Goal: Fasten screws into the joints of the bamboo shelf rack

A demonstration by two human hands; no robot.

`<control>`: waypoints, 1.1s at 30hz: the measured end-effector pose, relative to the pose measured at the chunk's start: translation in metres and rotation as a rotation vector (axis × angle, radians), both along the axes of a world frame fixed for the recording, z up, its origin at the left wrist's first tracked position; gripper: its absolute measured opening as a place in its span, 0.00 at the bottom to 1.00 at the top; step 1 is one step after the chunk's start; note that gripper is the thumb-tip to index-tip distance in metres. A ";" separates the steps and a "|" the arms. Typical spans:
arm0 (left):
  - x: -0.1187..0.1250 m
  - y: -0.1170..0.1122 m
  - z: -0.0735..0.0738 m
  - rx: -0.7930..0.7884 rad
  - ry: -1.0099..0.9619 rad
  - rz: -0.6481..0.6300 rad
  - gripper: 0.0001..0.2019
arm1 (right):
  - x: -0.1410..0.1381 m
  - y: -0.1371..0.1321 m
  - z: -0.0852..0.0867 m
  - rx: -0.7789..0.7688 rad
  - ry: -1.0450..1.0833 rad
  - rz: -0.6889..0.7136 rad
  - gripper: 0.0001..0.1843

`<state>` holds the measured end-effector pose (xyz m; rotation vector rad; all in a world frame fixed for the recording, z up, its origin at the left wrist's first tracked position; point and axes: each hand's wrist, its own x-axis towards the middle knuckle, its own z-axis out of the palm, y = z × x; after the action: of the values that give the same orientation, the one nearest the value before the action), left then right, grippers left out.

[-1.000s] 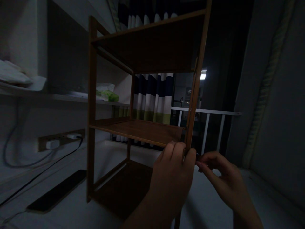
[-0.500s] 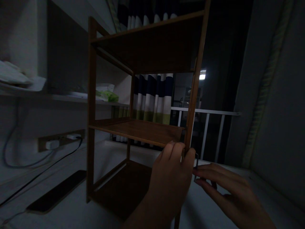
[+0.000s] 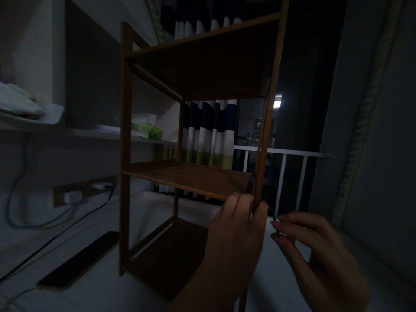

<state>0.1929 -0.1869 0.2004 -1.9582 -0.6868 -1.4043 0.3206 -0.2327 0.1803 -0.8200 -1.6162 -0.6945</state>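
A brown wooden shelf rack point(image 3: 195, 177) with three visible boards stands in front of me. My left hand point(image 3: 234, 242) is wrapped round its front right post, where the middle board meets it, and covers that joint. To its right, my right hand point(image 3: 320, 255) pinches a thin, dark, bent hex key point(image 3: 274, 218) between thumb and fingers. The key's short end points toward the outer side of the post; its tip is hidden behind my left fingers, so I cannot tell whether it sits in a screw.
A black phone point(image 3: 81, 259) with a cable lies on the white surface at left. Plugs fill a wall socket strip point(image 3: 73, 196). A white wall shelf point(image 3: 97, 133) holds a green-and-white packet point(image 3: 147, 129). Behind are a striped curtain point(image 3: 208, 134) and a white railing point(image 3: 292, 152).
My right hand has turned the hex key, its long arm swinging from hanging down toward me and to the right. My left hand keeps its hold on the post.
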 end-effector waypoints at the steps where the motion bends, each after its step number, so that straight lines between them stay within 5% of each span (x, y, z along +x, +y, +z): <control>1: 0.000 0.000 0.000 -0.004 0.008 0.009 0.12 | -0.002 0.002 -0.001 0.020 0.029 0.014 0.13; 5: 0.001 -0.001 0.000 -0.023 0.020 0.023 0.13 | -0.005 0.008 -0.002 0.087 0.120 0.137 0.14; 10: 0.001 -0.001 0.000 -0.017 0.003 0.002 0.13 | -0.002 0.004 0.001 0.133 -0.129 -0.144 0.12; 14: 0.002 0.001 -0.001 -0.016 -0.004 -0.012 0.11 | -0.001 0.000 0.001 0.138 -0.125 -0.212 0.17; 23: 0.000 0.001 -0.001 -0.005 0.003 0.014 0.06 | 0.003 0.015 0.000 -0.042 0.106 -0.008 0.26; 33: 0.003 0.002 -0.002 -0.009 -0.007 0.009 0.08 | 0.013 0.034 -0.001 -0.219 0.181 0.057 0.22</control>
<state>0.1955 -0.1849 0.1986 -1.9551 -0.7052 -1.4059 0.3337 -0.1989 0.1797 -0.9624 -1.5618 -0.3944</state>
